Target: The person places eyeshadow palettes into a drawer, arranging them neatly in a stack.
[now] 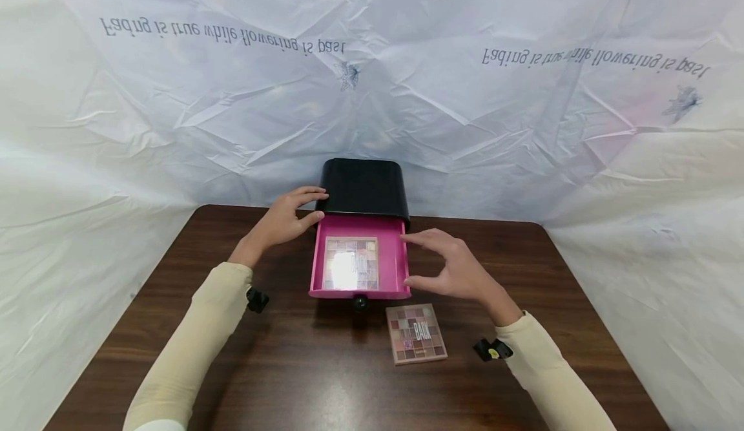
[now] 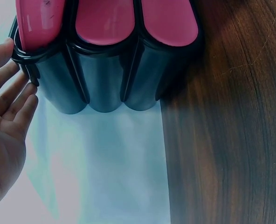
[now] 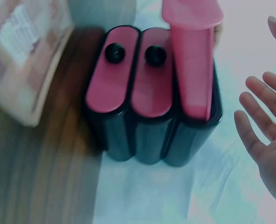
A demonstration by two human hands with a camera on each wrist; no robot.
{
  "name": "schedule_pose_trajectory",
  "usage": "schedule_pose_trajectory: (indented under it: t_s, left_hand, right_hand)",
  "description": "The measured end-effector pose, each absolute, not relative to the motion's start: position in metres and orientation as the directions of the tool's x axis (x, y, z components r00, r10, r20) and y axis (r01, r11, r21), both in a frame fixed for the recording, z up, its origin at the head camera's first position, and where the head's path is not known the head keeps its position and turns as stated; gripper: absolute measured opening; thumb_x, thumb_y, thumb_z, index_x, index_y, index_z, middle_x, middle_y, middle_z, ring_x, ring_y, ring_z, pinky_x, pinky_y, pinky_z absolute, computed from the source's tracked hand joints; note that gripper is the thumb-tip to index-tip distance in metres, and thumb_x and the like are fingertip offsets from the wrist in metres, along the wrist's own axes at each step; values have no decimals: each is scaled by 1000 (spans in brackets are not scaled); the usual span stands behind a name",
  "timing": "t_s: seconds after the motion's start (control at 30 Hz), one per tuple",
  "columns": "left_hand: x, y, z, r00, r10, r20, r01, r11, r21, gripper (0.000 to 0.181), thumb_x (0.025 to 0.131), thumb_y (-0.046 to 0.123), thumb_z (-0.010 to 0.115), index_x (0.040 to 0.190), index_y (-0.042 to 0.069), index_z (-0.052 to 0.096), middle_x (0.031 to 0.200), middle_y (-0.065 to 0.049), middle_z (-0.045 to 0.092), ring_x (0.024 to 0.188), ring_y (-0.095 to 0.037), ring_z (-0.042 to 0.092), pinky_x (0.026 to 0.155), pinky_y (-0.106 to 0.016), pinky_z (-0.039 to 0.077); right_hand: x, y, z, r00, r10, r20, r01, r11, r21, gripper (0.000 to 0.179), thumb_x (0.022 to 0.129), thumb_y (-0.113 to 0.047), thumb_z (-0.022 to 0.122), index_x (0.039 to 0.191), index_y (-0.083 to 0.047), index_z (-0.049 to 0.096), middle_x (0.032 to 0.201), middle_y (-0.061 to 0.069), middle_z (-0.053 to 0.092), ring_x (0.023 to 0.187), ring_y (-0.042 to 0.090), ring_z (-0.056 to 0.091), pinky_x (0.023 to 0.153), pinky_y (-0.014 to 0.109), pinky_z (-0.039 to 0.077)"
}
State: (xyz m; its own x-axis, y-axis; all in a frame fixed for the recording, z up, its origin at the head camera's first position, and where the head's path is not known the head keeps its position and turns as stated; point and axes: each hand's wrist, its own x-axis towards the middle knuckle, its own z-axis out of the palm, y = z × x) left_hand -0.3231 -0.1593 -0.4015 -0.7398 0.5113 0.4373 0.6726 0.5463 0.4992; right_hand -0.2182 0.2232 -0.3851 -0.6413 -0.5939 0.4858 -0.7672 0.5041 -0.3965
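A black cabinet (image 1: 365, 189) stands at the table's back, with three stacked pink-fronted drawers showing in the wrist views. Its top pink drawer (image 1: 392, 256) is pulled out. Inside lies an eyeshadow palette (image 1: 366, 274), glare covering part of its lid. A second eyeshadow palette (image 1: 416, 334), lettered "BACK", lies on the table in front, to the right. My left hand (image 1: 285, 216) touches the cabinet's upper left side, its fingers nearly straight. At the drawer's right side, my right hand (image 1: 456, 266) holds nothing, its fingers spread; in the right wrist view (image 3: 271, 126) it stands apart from the cabinet.
The dark wooden table (image 1: 279, 366) reaches toward me on both sides of the cabinet. White sheeting (image 1: 279, 114) with printed lettering hangs close behind the cabinet and along both sides. A round black knob (image 1: 360, 302) sticks out from the open drawer's front.
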Motion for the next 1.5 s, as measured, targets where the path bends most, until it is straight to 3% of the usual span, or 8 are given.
schedule_pose_trajectory:
  t_s: [0.2, 0.43, 0.83, 1.03, 1.5]
  left_hand:
    - [-323, -160, -403, -737, 513, 440, 676, 545, 496, 48, 101, 32, 66, 143, 9, 61, 149, -12, 52, 139, -34, 49, 113, -56, 39]
    - [-324, -160, -404, -738, 510, 441, 675, 558, 483, 48, 102, 35, 65, 143, 10, 61, 149, -11, 53, 138, -33, 50, 113, -55, 40]
    - [-323, -159, -402, -736, 513, 441, 676, 554, 485, 48, 101, 32, 66, 144, 9, 60, 150, -11, 52, 138, -33, 50, 113, -55, 39]
    - [-323, -159, -402, -739, 515, 435, 674, 555, 488, 48, 102, 31, 66, 144, 8, 60, 150, -12, 52, 138, -34, 50, 113, -55, 39]
    - [-322, -159, -402, -745, 508, 433, 667, 554, 497, 49, 102, 32, 66, 144, 9, 59, 150, -12, 51, 138, -34, 50, 112, -56, 40]
  right_hand:
    - [-212, 247, -401, -689, -552, 469, -725, 542, -426, 72, 75, -34, 91, 140, -18, 64, 129, 3, 67, 118, 21, 63, 93, 49, 54]
    - [-202, 268, -419, -767, -525, 368, -641, 617, -457, 73, 79, -42, 88, 143, -21, 61, 136, -1, 63, 123, 22, 60, 95, 55, 53]
    - [-187, 281, -454, -852, -497, 166, -506, 700, -503, 79, 77, -44, 88, 144, -14, 60, 142, 3, 61, 130, 28, 57, 103, 58, 48]
    - [-183, 279, -471, -857, -510, 75, -479, 735, -481, 83, 78, -55, 84, 145, -11, 59, 142, 5, 62, 131, 29, 57, 105, 57, 46]
    - [-178, 280, -489, -847, -530, -44, -437, 741, -509, 106, 69, -69, 84, 150, -9, 53, 147, 9, 56, 133, 27, 53, 107, 54, 46]
